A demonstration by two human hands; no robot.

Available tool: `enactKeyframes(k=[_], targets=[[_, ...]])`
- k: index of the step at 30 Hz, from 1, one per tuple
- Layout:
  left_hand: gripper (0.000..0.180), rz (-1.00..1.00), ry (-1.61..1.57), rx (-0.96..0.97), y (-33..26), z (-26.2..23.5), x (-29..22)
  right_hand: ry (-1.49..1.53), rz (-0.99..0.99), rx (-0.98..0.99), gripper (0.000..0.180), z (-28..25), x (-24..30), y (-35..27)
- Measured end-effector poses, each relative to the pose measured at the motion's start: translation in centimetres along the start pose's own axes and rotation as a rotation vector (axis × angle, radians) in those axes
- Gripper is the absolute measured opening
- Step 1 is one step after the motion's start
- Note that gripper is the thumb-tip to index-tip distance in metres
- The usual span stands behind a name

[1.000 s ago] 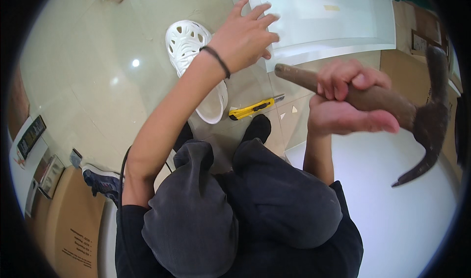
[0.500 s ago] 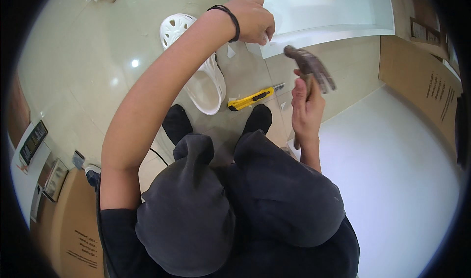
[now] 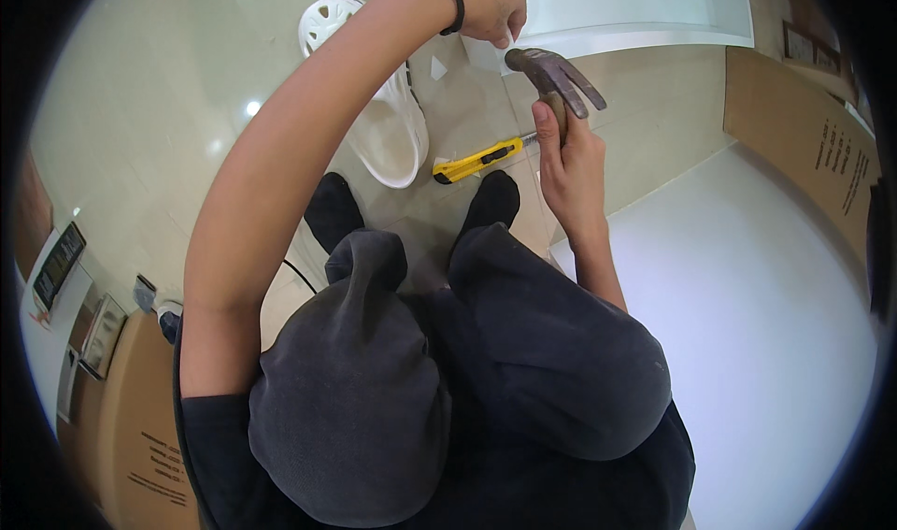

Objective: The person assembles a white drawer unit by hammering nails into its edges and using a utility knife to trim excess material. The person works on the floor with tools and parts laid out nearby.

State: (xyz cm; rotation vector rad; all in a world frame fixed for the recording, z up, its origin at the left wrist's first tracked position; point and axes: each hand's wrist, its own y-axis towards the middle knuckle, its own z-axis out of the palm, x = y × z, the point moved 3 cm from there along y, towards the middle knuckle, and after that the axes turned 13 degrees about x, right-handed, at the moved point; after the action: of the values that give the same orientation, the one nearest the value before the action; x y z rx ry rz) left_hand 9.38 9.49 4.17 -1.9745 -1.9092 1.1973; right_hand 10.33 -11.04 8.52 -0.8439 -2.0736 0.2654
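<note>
A claw hammer (image 3: 556,74) with a dark metal head is gripped in my right hand (image 3: 576,179), thumb along the handle. Its striking face is close to the fingertips of my left hand (image 3: 493,8). My left hand reaches across to the near left corner of a white tray-like piece of furniture (image 3: 635,38) with a raised edge. Thumb and fingers there are pinched together; whatever they hold is too small to make out. On the floor below lies a yellow utility knife (image 3: 478,161), its blade end partly behind the hammer hand.
A white clog (image 3: 392,142) lies under my left forearm. My feet in black socks (image 3: 491,198) are beside the knife. A large white panel (image 3: 747,343) fills the right side. Cardboard boxes stand at the right (image 3: 794,137) and lower left (image 3: 140,418). White scraps dot the tiled floor.
The hammer has swung up and left, its head now near my left fingertips. My left index finger, stretched out before, is no longer seen extended. The whole view has shifted slightly.
</note>
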Motion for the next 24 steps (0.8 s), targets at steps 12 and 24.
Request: enactKeyframes(k=[12,24], targets=[[0.035,0.032,-0.016,-0.514,-0.6,2.1,-0.2,0.008,-0.033,-0.01,0.036,0.5,-0.9,0.1],[0.031,-0.102,-1.371,-0.727,-1.2,12.0,-5.5,0.094,-0.025,-0.055,0.039,-0.4,-1.2,0.1]])
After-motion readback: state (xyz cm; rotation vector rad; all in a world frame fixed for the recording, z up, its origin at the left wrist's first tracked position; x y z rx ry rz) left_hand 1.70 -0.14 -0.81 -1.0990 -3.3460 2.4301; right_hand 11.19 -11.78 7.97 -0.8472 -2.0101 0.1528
